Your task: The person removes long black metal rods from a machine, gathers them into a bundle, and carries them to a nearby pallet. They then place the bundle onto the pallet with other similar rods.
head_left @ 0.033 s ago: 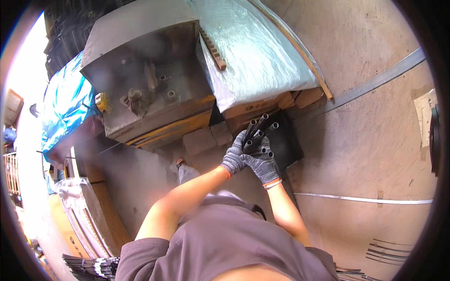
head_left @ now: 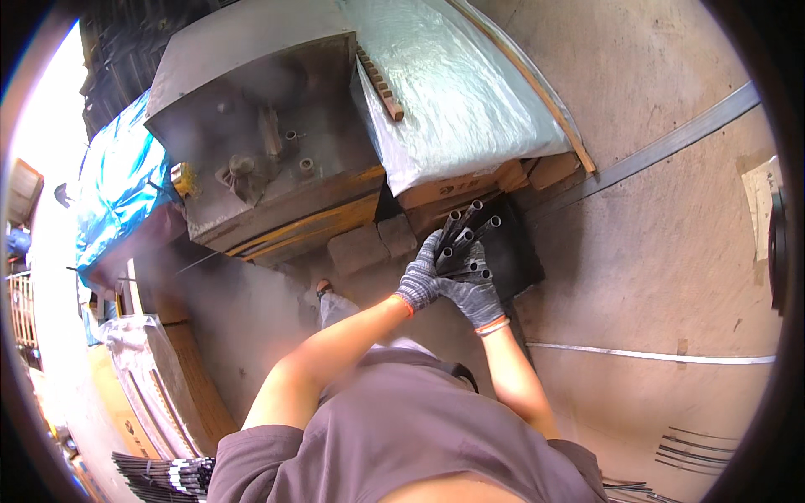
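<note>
Both my hands wear grey knit gloves with orange cuffs. My left hand (head_left: pixel 419 282) and my right hand (head_left: pixel 475 295) together grip a bundle of several short dark metal tubes (head_left: pixel 466 230). The tubes' open ends point up and to the right, fanning slightly. The bundle is held above a black mat (head_left: pixel 520 260) on the concrete floor, in front of a pallet stack.
A grey metal machine block (head_left: pixel 268 142) sits on a yellow pallet, beside a plastic-covered stack (head_left: pixel 457 92). Two concrete bricks (head_left: pixel 369 245) lie below it. A blue tarp (head_left: pixel 117 184) is at the left. Flat metal strips (head_left: pixel 671 147) cross the floor; dark rods (head_left: pixel 159 476) lie bottom left.
</note>
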The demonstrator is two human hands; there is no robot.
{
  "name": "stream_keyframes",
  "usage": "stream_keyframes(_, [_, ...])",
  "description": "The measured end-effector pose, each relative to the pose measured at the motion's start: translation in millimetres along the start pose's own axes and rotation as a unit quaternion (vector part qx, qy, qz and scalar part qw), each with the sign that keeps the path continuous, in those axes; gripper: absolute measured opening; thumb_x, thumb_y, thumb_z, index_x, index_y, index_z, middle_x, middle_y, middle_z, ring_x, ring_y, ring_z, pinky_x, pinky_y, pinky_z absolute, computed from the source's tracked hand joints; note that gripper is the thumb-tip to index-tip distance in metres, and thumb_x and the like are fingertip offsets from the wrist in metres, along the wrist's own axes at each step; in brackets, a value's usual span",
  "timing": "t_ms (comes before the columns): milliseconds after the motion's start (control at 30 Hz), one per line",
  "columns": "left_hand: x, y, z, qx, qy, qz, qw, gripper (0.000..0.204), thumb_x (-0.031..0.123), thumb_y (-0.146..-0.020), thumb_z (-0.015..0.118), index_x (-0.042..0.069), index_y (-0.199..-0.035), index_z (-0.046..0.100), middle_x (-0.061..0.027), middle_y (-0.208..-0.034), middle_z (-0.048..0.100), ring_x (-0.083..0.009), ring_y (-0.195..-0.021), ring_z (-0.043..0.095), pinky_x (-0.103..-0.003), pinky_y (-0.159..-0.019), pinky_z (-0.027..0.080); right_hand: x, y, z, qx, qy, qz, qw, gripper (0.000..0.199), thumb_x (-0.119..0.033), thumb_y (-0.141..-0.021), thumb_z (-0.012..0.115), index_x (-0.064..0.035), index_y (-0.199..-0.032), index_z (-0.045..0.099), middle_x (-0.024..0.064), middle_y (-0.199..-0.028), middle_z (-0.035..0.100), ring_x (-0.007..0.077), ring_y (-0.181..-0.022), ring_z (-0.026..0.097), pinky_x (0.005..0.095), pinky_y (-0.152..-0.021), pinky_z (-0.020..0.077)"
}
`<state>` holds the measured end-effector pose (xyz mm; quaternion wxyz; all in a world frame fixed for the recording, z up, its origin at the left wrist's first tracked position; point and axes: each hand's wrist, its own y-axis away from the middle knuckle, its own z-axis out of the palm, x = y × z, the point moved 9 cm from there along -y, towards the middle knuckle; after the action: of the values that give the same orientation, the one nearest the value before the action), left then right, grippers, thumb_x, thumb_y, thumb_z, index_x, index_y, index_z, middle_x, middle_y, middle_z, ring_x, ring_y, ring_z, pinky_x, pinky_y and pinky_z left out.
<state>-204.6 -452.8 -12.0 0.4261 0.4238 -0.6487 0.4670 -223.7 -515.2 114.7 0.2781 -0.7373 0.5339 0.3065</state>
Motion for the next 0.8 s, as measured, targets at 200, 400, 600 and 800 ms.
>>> stream_keyframes(200, [38, 11, -4, -0.01, 0.072, -0.125, 0.989, 0.108, 0.019, -0.054, 0.088, 0.008, -0.141, 0.024, -0.0155, -0.129, 0.051, -0.0266, -0.119, 0.049, -0.036, -0.1, 0.04, -146, -4, -122, 0.075, -0.031, -0.261, 0.962, 0.093, -0.057, -0.074, 0.064, 0.0008, -0.138, 0.03, 0.0171, -0.139, 0.038, 0.0298, -0.132, 0.032, 0.0403, -0.109, 0.0238])
stream_keyframes(400, [133, 2, -17, -0.02, -0.005, -0.024, 0.999, 0.101, -0.002, -0.053, 0.081, 0.004, -0.139, 0.027, -0.0052, -0.126, 0.049, -0.0152, -0.113, 0.046, -0.033, -0.098, 0.041, -197, -11, -73, -0.063, 0.371, -0.344, 0.86, 0.071, -0.049, -0.074, 0.062, 0.0014, -0.124, 0.05, 0.0191, -0.127, 0.05, 0.0355, -0.123, 0.043, 0.0451, -0.107, 0.0273])
stream_keyframes(600, [98, 20, -1, 0.005, 0.184, -0.009, 0.983, 0.11, -0.006, -0.049, 0.078, 0.006, -0.143, 0.022, -0.0045, -0.132, 0.045, -0.0145, -0.116, 0.043, -0.031, -0.098, 0.04, -193, 5, -56, -0.109, 0.355, -0.351, 0.86, 0.076, -0.044, -0.065, 0.07, 0.002, -0.122, 0.049, 0.0206, -0.128, 0.049, 0.037, -0.124, 0.041, 0.0468, -0.107, 0.0264])
stream_keyframes(800, [75, 20, 20, 0.027, 0.275, 0.023, 0.961, 0.113, -0.007, -0.05, 0.078, 0.006, -0.144, 0.018, -0.0059, -0.123, 0.053, -0.0142, -0.111, 0.046, -0.029, -0.097, 0.039, -154, 17, -35, -0.136, 0.336, -0.342, 0.867, 0.074, -0.04, -0.067, 0.07, 0.0041, -0.123, 0.049, 0.0225, -0.131, 0.046, 0.0383, -0.129, 0.034, 0.0465, -0.109, 0.0239])
